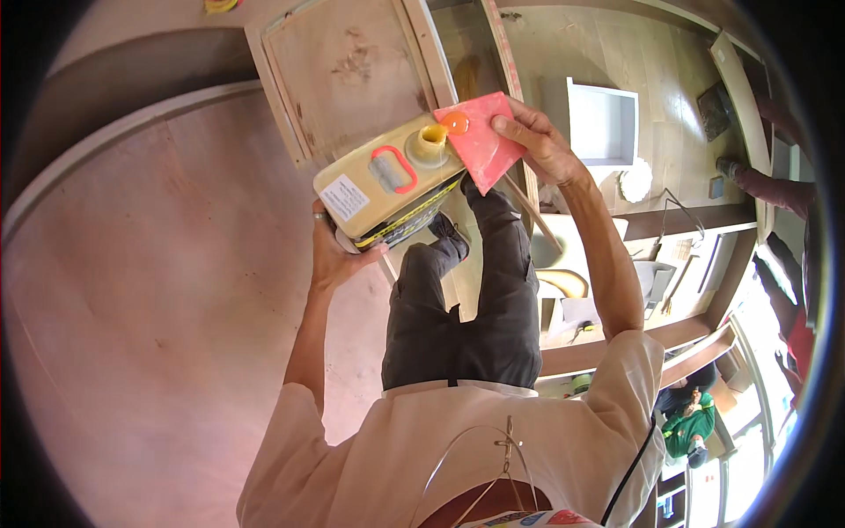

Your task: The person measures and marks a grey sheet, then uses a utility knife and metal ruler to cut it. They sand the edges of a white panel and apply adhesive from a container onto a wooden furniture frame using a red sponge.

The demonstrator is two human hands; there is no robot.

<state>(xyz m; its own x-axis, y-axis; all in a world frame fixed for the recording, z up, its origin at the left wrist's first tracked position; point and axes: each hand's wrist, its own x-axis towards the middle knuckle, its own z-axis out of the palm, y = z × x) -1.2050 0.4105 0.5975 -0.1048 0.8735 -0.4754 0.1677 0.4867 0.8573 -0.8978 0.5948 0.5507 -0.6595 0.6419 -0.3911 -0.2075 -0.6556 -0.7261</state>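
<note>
My left hand (337, 255) supports a rectangular can (370, 172) by its lower left corner, thumb along the dark printed side. The can is tilted so that its tan top faces up toward me. On that top are a red carrying handle (403, 169), a white label (344, 199) and a yellow-smeared spout (429, 136). Between thumb and fingers my right hand (539, 141) grips a thin pinkish-red square plate (491, 154), held right beside the spout. An orange blob (456, 122) lies on the plate's left part, close to the spout's mouth.
A wide pinkish board (167, 290) fills the left side. Beyond the can stands a wood-framed panel (343, 66) with brown smears. To the right are a white open box (604, 123), wooden beams and assorted tools. Other people, one in green (689, 429), appear at the right.
</note>
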